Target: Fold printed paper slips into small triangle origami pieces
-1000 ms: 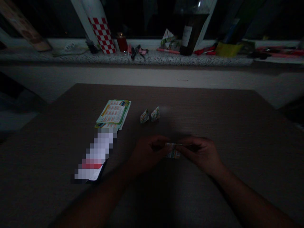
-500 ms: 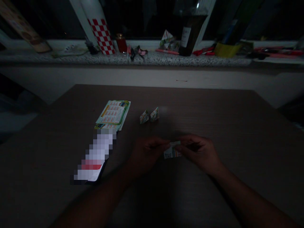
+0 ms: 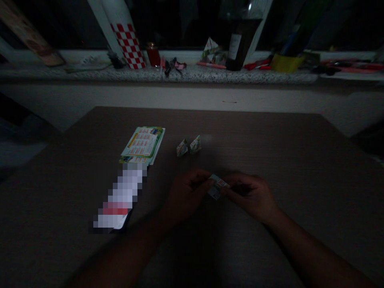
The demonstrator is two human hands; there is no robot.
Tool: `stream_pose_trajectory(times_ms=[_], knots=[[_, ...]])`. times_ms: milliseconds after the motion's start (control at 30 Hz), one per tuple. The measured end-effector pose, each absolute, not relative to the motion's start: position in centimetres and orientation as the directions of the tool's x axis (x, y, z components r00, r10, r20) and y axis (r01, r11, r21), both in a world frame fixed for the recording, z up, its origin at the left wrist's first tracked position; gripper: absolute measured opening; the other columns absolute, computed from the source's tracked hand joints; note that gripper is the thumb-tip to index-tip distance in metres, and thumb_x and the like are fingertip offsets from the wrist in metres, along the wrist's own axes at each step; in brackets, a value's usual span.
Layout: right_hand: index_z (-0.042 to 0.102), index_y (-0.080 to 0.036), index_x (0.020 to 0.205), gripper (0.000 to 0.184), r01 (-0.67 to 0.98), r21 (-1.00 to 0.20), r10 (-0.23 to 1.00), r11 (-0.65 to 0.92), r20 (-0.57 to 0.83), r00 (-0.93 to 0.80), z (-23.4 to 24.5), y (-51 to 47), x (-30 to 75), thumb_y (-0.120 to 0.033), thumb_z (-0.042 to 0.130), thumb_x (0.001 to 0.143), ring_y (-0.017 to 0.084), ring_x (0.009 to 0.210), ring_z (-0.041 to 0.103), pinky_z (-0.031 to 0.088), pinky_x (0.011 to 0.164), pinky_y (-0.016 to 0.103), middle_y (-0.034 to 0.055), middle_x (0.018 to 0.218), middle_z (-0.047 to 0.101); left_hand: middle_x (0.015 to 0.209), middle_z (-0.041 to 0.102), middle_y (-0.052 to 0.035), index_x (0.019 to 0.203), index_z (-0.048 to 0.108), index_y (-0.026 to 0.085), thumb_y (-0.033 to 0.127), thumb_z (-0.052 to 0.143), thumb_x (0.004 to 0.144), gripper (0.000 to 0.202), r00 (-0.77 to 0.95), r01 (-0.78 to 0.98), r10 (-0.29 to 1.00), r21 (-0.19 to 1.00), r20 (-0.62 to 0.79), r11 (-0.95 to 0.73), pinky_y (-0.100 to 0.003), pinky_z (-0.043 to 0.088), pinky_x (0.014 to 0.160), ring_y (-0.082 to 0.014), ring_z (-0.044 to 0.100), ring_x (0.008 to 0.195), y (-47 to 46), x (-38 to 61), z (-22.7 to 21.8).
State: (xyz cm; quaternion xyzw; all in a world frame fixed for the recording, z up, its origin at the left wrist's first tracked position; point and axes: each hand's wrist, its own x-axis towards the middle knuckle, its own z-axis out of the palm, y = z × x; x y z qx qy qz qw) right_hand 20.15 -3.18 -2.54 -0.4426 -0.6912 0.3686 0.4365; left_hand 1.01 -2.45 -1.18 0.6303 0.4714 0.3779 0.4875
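A small piece of printed paper [image 3: 215, 193] is pinched between my two hands, low over the table, its edges tilted. My left hand [image 3: 189, 192] grips its left side with thumb and fingers. On the right side, my right hand [image 3: 253, 194] closes thumb and fingertips on the paper. Beyond my hands stand two small folded paper pieces, a left one [image 3: 182, 148] and a right one [image 3: 196, 145], printed in similar colours. To the left lies a stack of printed cards [image 3: 141, 142], with a blurred-out phone [image 3: 121, 196] just below it.
The brown wooden table [image 3: 270, 140] reaches back to a wall. Above it, a speckled windowsill [image 3: 192, 76] holds a red-and-white checkered bottle [image 3: 130, 46], a small red jar [image 3: 153, 55], a dark bottle [image 3: 240, 48], a yellow holder [image 3: 286, 63] and several pens.
The paper has turned in my fingers, from lying nearly square to sitting at a slant. My hands have shifted only slightly. Things on the table and sill stay where they were.
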Motion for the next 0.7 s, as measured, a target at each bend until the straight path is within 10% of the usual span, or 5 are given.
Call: stream_pose_trajectory(times_ms=[700], knots=[[0.076,-0.019,0.071,0.004,0.189,-0.937,0.944,0.293,0.252,-0.211,-1.6,-3.4,20.1,-0.021,0.074,0.074,0.012,0.047,0.063,0.048,0.043,0.02,0.0006,0.058,0.071,0.083,0.075,-0.0017,0.09,0.075,0.019,0.025,0.064,0.082,0.015,0.412,0.191,0.911,0.976,0.012,-0.1,-0.021,0.049,0.065,-0.0147,0.068,0.075,-2.4,0.4,-1.0]])
